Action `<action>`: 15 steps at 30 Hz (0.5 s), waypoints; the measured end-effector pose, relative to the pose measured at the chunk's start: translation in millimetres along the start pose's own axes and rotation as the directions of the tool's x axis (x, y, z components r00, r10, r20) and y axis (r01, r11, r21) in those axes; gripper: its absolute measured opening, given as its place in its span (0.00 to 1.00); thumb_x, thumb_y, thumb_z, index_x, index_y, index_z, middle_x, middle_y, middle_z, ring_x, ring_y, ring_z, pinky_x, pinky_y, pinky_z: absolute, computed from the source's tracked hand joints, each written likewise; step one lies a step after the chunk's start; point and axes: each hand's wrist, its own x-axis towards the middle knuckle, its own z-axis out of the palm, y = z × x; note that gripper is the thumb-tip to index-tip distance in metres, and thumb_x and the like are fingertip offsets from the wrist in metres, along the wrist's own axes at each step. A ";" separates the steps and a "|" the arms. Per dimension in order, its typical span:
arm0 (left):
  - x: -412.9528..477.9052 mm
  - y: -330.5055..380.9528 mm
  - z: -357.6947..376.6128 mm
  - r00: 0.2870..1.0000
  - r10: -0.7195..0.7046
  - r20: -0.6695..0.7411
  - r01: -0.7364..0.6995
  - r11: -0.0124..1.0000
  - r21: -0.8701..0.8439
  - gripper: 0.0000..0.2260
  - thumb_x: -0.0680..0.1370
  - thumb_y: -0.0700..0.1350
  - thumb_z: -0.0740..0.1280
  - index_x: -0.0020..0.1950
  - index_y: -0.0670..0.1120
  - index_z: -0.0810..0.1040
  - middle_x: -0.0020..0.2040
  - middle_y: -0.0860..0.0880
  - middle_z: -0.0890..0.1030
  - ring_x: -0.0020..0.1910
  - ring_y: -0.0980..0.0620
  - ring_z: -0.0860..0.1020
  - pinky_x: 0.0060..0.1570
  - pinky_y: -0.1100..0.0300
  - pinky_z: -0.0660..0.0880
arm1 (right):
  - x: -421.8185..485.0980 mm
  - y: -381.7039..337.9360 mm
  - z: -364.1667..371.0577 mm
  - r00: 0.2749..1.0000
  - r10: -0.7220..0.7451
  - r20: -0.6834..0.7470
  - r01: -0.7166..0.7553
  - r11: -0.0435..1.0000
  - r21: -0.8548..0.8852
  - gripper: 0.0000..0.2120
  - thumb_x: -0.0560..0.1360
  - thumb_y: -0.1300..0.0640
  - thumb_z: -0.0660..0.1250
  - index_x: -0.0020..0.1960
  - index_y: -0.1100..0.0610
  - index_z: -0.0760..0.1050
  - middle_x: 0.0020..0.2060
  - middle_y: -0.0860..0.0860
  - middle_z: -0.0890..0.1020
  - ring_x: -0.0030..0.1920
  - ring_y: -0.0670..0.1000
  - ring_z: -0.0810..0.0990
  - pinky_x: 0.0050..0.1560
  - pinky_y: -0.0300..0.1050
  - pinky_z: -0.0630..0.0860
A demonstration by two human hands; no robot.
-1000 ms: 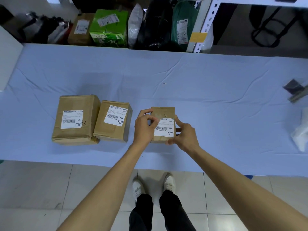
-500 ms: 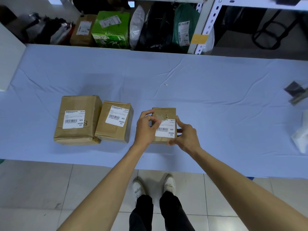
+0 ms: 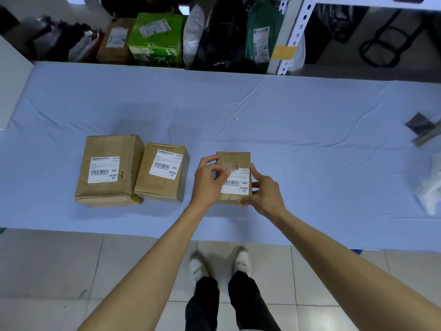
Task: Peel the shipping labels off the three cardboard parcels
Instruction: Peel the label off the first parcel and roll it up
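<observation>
Three brown cardboard parcels lie in a row on the blue-covered table [image 3: 310, 139]. The large left parcel [image 3: 109, 149] and the middle parcel [image 3: 164, 187] each carry a flat white shipping label. On the small right parcel [image 3: 235, 158] the white label [image 3: 235, 185] is lifted at its top left corner, baring brown cardboard above it. My left hand [image 3: 207, 180] pinches that lifted corner. My right hand [image 3: 266, 189] grips the parcel's right side and front corner.
Behind the table a low shelf holds a green box [image 3: 155, 41], a brown parcel [image 3: 114, 41] and several bags. A white shelf post [image 3: 293, 34] stands at the back right. Dark items [image 3: 420, 125] and white plastic [image 3: 429, 189] lie at the table's right edge.
The label's top left corner has come away from the small parcel, pulled down and left by my left hand. My right hand stays on the parcel's right side.
</observation>
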 end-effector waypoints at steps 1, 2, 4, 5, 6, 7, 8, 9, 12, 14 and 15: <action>0.1 0.2 -0.2 1.000 -0.003 0.001 0.003 1.000 0.002 0.08 0.74 0.40 0.71 0.36 0.50 0.79 0.67 0.51 0.73 0.59 0.61 0.71 0.46 0.85 0.63 | -1.2 -0.3 0.5 1.000 -0.009 0.004 0.009 1.000 0.006 0.50 0.63 0.69 0.76 0.78 0.52 0.56 0.46 0.47 0.80 0.42 0.47 0.81 0.30 0.24 0.71; 0.3 0.2 -0.3 1.000 -0.004 0.001 0.004 1.000 0.005 0.08 0.74 0.40 0.71 0.36 0.50 0.79 0.67 0.52 0.73 0.60 0.61 0.71 0.46 0.84 0.64 | -2.6 -0.3 1.0 1.000 -0.022 0.005 0.022 1.000 0.020 0.49 0.63 0.70 0.75 0.78 0.51 0.56 0.46 0.47 0.80 0.42 0.47 0.81 0.30 0.24 0.71; 0.4 -0.3 -0.5 1.000 0.000 -0.001 0.000 1.000 0.012 0.08 0.74 0.40 0.71 0.36 0.49 0.79 0.66 0.52 0.73 0.60 0.61 0.70 0.47 0.84 0.64 | -4.9 0.6 1.7 0.998 -0.060 -0.003 0.060 0.997 0.053 0.46 0.63 0.71 0.74 0.76 0.51 0.60 0.46 0.46 0.80 0.43 0.46 0.81 0.30 0.26 0.73; 0.1 -0.4 -0.6 1.000 0.001 0.001 -0.001 1.000 0.013 0.08 0.74 0.40 0.71 0.36 0.49 0.79 0.66 0.52 0.72 0.60 0.61 0.70 0.48 0.83 0.65 | -5.5 1.5 1.9 0.997 -0.080 -0.012 0.081 0.995 0.066 0.44 0.63 0.71 0.74 0.74 0.50 0.63 0.47 0.46 0.80 0.44 0.46 0.80 0.30 0.28 0.74; -0.2 -0.4 -0.7 1.000 0.001 0.005 -0.001 1.000 0.013 0.08 0.74 0.40 0.71 0.36 0.49 0.79 0.66 0.52 0.72 0.60 0.61 0.70 0.48 0.83 0.65 | -5.7 1.9 2.3 0.995 -0.095 -0.018 0.097 0.992 0.079 0.43 0.63 0.72 0.74 0.72 0.50 0.65 0.49 0.47 0.80 0.45 0.46 0.80 0.31 0.29 0.75; -0.4 -0.5 -0.9 1.000 0.002 0.007 -0.002 1.000 0.014 0.08 0.74 0.40 0.71 0.36 0.49 0.79 0.66 0.52 0.72 0.60 0.61 0.70 0.47 0.83 0.65 | -5.9 2.2 2.6 0.995 -0.102 -0.020 0.104 0.990 0.091 0.42 0.62 0.72 0.74 0.71 0.50 0.66 0.50 0.48 0.79 0.48 0.48 0.79 0.32 0.29 0.75; -0.4 -0.6 -0.9 1.000 0.003 0.011 -0.003 1.000 0.018 0.08 0.74 0.40 0.71 0.36 0.50 0.79 0.66 0.52 0.72 0.60 0.61 0.70 0.48 0.83 0.65 | -6.1 2.5 2.9 0.994 -0.104 -0.017 0.105 0.990 0.099 0.42 0.62 0.72 0.75 0.71 0.50 0.65 0.50 0.47 0.78 0.50 0.49 0.78 0.33 0.29 0.76; -0.4 -0.5 -1.2 1.000 0.005 0.015 -0.005 1.000 0.020 0.08 0.74 0.40 0.71 0.36 0.50 0.78 0.66 0.53 0.72 0.60 0.60 0.71 0.48 0.83 0.65 | -6.3 3.2 2.7 0.995 -0.103 -0.012 0.104 0.989 0.102 0.43 0.61 0.72 0.75 0.71 0.50 0.65 0.51 0.46 0.77 0.52 0.49 0.77 0.34 0.29 0.76; -0.3 -0.6 -2.4 1.000 0.012 0.025 -0.013 1.000 0.019 0.08 0.74 0.41 0.71 0.37 0.50 0.78 0.66 0.53 0.72 0.63 0.57 0.71 0.55 0.72 0.69 | -6.0 6.2 0.2 0.994 -0.106 0.027 0.102 0.988 0.119 0.43 0.60 0.72 0.76 0.69 0.49 0.65 0.56 0.49 0.77 0.52 0.47 0.78 0.36 0.31 0.77; -0.3 -1.0 -3.1 0.999 0.009 0.032 -0.010 1.000 0.028 0.06 0.74 0.41 0.71 0.38 0.48 0.79 0.66 0.52 0.73 0.63 0.57 0.71 0.60 0.60 0.73 | -4.9 7.9 -2.6 0.994 -0.097 0.048 0.091 0.989 0.116 0.44 0.60 0.72 0.77 0.70 0.51 0.64 0.58 0.51 0.77 0.53 0.49 0.79 0.38 0.33 0.78; -0.6 -0.8 -3.5 0.999 0.005 0.038 -0.006 1.000 0.029 0.06 0.74 0.42 0.71 0.38 0.48 0.79 0.66 0.52 0.72 0.63 0.57 0.71 0.61 0.57 0.73 | -4.4 8.7 -3.7 0.994 -0.092 0.052 0.085 0.990 0.112 0.46 0.60 0.71 0.78 0.72 0.51 0.64 0.58 0.51 0.77 0.54 0.51 0.79 0.41 0.34 0.78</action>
